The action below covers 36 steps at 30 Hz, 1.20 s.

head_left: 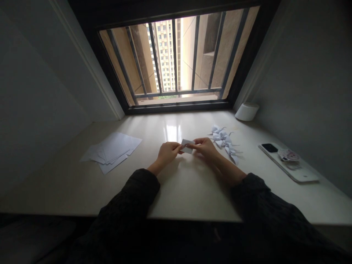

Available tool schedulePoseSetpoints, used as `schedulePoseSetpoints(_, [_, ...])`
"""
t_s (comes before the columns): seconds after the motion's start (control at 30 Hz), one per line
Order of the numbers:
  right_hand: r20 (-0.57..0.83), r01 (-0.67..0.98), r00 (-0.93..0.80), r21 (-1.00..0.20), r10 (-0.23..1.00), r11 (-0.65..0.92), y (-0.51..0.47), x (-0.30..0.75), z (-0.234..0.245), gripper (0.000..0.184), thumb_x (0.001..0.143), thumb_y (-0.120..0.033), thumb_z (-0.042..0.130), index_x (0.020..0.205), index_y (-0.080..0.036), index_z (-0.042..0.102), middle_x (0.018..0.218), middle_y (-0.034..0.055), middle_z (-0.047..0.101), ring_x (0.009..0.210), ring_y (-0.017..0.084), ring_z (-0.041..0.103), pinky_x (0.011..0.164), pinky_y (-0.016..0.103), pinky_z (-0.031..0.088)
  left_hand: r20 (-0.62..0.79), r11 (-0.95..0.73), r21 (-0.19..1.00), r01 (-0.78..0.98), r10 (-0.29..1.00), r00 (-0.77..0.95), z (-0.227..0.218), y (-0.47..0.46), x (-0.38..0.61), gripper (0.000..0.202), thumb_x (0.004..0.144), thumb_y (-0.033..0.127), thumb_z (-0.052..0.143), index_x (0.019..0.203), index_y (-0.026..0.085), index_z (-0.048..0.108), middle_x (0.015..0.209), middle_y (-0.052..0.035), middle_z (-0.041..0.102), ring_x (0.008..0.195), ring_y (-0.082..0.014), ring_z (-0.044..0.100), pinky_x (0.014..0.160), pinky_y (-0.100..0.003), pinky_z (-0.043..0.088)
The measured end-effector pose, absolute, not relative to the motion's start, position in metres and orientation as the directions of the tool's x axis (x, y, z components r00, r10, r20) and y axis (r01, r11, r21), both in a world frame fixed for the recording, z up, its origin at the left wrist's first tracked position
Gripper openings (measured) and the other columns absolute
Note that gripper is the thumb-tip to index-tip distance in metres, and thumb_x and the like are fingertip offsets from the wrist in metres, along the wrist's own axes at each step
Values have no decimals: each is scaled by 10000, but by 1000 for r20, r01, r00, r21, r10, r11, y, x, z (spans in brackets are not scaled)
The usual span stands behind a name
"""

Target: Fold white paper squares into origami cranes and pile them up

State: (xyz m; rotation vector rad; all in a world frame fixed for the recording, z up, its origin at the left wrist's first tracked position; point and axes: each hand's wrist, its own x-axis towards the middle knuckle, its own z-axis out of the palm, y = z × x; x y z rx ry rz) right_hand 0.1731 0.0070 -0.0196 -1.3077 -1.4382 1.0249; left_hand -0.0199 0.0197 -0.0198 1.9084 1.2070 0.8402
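Observation:
Both my hands meet over the middle of the pale desk (192,190). My left hand (167,152) and my right hand (205,147) each pinch an end of a small folded white paper (187,145), held just above the desktop. The fingers of both hands are closed on it. Dark sleeves cover my forearms. Just right of my right hand lie several folded white paper cranes (225,141) in a loose row.
A loose stack of white paper sheets (112,150) lies at the left. A white phone (288,161) with a round grip lies at the right, and a white round object (246,111) stands in the back right corner. A barred window (178,55) is straight ahead.

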Motion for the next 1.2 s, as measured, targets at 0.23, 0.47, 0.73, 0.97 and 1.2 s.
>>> schedulePoseSetpoints(0.23, [9,138,-89,-990,996,21,12,177,-23,464,631,-590,672,744,-146,747,524,18,608,430,98,420,436,243,295,200,-357,772,526,922,331,-16,21,-23,343,810,481,546,825,202,745,710,-52,728,685,-200,679,613,-262,450])
schedulePoseSetpoints(0.47, [163,177,3,-971,987,160,11,171,-24,368,707,-516,652,727,-160,741,691,47,701,662,170,600,663,280,430,227,-344,802,488,932,283,-21,23,-23,351,792,489,567,810,184,739,735,-71,725,687,-204,669,593,-272,452])
schedulePoseSetpoints(0.73, [232,237,117,-951,966,200,6,165,-22,347,715,-498,658,731,-162,740,733,70,728,682,203,641,656,300,467,73,-165,956,241,935,348,-20,20,-17,393,738,503,643,838,129,709,788,-108,722,757,-213,686,616,-261,484])
schedulePoseSetpoints(0.97, [307,424,148,-879,940,220,6,163,-21,297,744,-459,627,719,-186,740,710,53,725,602,182,606,591,295,446,31,-120,965,233,934,355,-13,15,-12,353,741,445,668,839,110,719,781,-124,724,729,-221,697,570,-245,464])
schedulePoseSetpoints(1.2, [342,540,190,-819,920,193,12,172,-22,289,764,-445,604,713,-192,732,705,53,721,575,177,585,578,301,439,40,-99,987,128,914,404,-20,17,-7,278,789,345,633,928,114,700,848,-119,728,800,-209,697,649,-261,500])
